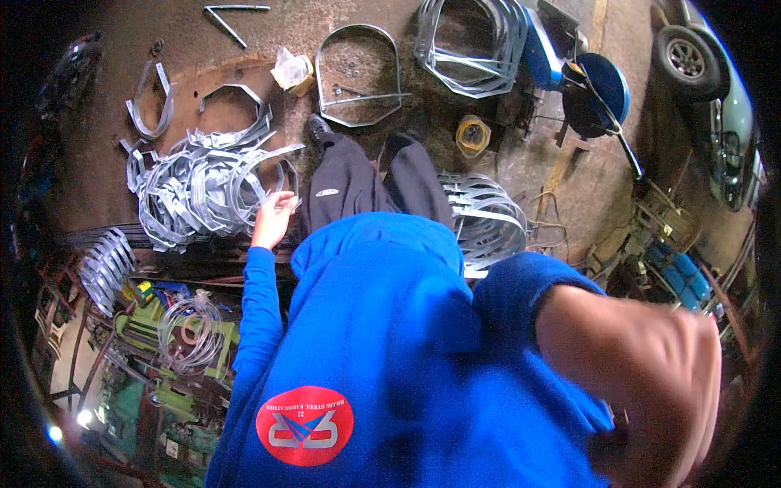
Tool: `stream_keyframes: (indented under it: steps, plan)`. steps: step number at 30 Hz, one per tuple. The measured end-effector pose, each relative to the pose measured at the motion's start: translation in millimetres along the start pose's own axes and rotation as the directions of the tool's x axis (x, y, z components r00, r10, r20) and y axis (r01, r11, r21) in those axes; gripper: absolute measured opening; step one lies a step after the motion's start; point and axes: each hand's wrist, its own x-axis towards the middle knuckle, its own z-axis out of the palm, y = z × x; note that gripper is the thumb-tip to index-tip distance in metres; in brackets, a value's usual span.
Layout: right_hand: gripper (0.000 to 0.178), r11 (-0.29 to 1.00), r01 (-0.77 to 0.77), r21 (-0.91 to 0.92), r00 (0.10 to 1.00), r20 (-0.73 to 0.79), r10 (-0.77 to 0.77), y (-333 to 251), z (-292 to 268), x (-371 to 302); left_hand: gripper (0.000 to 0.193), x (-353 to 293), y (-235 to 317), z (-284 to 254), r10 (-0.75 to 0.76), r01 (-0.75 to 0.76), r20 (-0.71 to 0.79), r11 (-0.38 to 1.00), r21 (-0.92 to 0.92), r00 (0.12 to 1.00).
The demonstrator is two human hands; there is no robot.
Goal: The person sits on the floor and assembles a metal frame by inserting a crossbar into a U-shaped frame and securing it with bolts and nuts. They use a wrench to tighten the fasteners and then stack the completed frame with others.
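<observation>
Head view: left hand [275, 216] by tangled metal bands [195, 189], right hand [663, 370] blurred; can't tell either's grip. Interlocked bands could snag fingers.

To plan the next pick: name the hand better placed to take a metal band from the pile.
Left, probably: the left hand is beside the pile, while the right hand is raised near the camera, across the body from it.

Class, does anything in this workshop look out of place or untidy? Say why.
The heap of bent metal strips beside the left hand looks untidy: pieces lie jumbled at many angles, unlike the nested frames near the top.
</observation>
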Motion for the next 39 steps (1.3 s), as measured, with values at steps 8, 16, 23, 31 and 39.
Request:
stream_keyframes:
  steps: [8, 16, 23, 31, 39]
  plan:
    - [0.059, 0.903, -0.379, -0.203, 0.916, -0.219, 0.335, 14, -62, -105, 0.032, 3, 25, -9, 0.070, -0.069, -0.007, 0.994, 0.083, 0.998]
    - [0.019, -0.120, -0.750, -0.650, 0.555, -0.718, 0.420, 26, -144, -139, 0.031, 46, 49, -25, 0.141, -0.096, -0.148, 0.957, 0.273, 0.979]
    - [0.079, -0.965, -0.233, -0.123, -0.208, -0.963, 0.172, 64, -169, -365, 0.051, -1, -43, 57, -0.229, 0.235, -0.092, 0.744, 0.626, 0.969]
    - [0.045, -0.622, -0.722, -0.303, -0.206, -0.764, 0.611, 29, -152, -345, 0.023, -30, -32, 10, 0.116, -0.294, 0.318, 0.745, 0.599, 0.941]
    - [0.041, -0.717, -0.214, -0.664, -0.072, -0.721, 0.689, 102, -318, -352, 0.028, 163, -43, 42, 0.204, -0.555, 0.594, 0.667, 0.498, 0.778]
